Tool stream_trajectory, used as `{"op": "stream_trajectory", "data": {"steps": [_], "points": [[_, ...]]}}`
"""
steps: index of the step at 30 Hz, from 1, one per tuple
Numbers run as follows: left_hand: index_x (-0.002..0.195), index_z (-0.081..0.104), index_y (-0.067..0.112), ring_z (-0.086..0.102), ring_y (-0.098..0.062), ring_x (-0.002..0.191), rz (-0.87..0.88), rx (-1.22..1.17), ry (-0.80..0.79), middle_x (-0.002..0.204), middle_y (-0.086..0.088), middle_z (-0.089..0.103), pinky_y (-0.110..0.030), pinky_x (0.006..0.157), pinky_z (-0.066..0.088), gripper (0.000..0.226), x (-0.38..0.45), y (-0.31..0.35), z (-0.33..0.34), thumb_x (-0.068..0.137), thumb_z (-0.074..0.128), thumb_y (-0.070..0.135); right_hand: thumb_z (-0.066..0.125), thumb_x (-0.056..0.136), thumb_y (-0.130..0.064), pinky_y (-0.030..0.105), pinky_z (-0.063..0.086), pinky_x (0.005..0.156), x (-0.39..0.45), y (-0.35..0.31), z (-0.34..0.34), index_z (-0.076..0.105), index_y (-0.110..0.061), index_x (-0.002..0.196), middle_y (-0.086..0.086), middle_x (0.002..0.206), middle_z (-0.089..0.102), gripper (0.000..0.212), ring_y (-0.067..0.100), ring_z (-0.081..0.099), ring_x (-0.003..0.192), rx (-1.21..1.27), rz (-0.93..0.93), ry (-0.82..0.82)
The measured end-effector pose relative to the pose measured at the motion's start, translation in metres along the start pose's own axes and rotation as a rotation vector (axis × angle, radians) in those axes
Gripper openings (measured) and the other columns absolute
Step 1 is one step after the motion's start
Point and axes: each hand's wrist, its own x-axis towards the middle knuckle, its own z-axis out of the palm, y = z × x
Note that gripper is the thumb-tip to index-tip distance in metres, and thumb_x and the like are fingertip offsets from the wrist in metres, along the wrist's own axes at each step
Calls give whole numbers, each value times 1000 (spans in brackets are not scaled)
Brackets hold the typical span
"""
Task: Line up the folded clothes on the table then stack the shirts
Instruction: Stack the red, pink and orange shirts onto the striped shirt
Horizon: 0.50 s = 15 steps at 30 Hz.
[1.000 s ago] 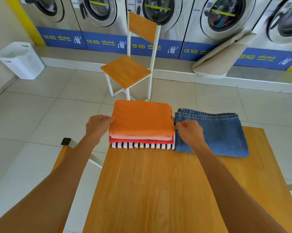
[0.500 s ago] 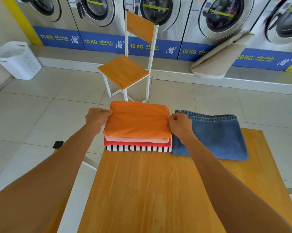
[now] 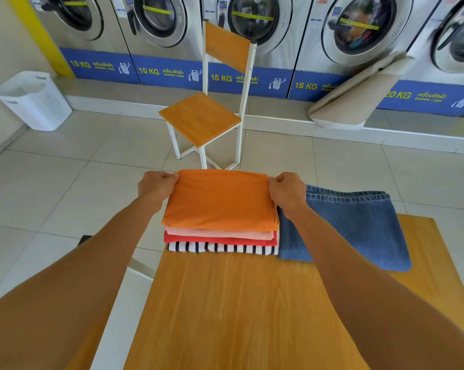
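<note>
A stack of folded shirts sits at the far left of the wooden table (image 3: 225, 303). The orange shirt (image 3: 220, 200) lies on top, over a pale pink shirt (image 3: 220, 233), a red shirt (image 3: 220, 239) and a black-and-white striped shirt (image 3: 222, 248) at the bottom. My left hand (image 3: 157, 184) pinches the orange shirt's far left corner. My right hand (image 3: 286, 190) pinches its far right corner. Folded blue jeans (image 3: 358, 222) lie flat just right of the stack, touching it.
A wooden chair (image 3: 201, 118) with a white frame stands on the tiled floor just beyond the table. Behind it runs a row of washing machines (image 3: 252, 28). A white laundry basket (image 3: 33, 100) is at far left, a beige board (image 3: 358, 94) leans at right.
Both hands have slid from the near sides of the orange shirt to its far corners and closed on them. The stack and jeans stay in place.
</note>
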Motion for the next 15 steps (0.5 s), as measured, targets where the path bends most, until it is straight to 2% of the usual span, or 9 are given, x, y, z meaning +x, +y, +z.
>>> {"op": "stream_trajectory", "data": {"steps": [1,3,5,7,9,10,13,15], "points": [[108,69,10,62,-29,97,10,17,13,101,-9,66,-36,80,51,33,2,-1,0,94,58,37,51,98,-24,30,46,55,0,0,1,63,-10,79,2,63,54,26,21,55,64,-10,3,18],[79,64,11,57,-24,77,42,53,60,75,-5,59,-29,61,45,32,3,0,2,96,50,35,50,99,-30,29,44,58,-1,-4,5,62,-12,89,1,75,60,23,19,58,71,-32,-18,55],[63,52,14,54,-23,67,87,86,99,63,-1,51,-29,59,42,42,2,3,6,97,45,39,53,97,-42,32,45,66,-3,-9,10,62,-14,99,0,87,62,30,18,59,79,-15,-40,74],[71,62,15,59,-23,73,150,149,84,71,0,59,-32,67,45,43,1,6,11,95,46,47,56,95,-48,35,49,71,1,-11,13,65,-15,101,0,90,65,35,19,61,83,-2,-43,58],[100,71,15,63,-24,91,143,144,82,94,-2,66,-33,74,46,36,6,8,14,93,54,46,59,95,-40,35,51,72,6,-10,12,69,-15,102,2,94,69,28,20,64,87,14,-32,51],[106,71,15,62,-24,95,95,101,75,99,-3,66,-32,75,45,34,9,9,14,92,57,44,60,95,-36,34,52,72,8,-9,10,69,-15,102,2,95,70,24,20,65,88,38,-17,60],[87,67,16,61,-24,86,-33,-3,91,88,-3,64,-32,69,44,29,11,10,10,93,55,42,56,98,-32,32,50,70,6,-10,5,67,-14,103,3,97,69,21,20,65,86,64,-4,141],[86,70,14,65,-26,86,63,74,196,86,-5,68,-34,73,50,32,10,10,12,94,51,39,52,99,-27,33,51,70,0,-14,5,65,-15,105,4,98,68,18,19,63,85,36,-66,238]]}}
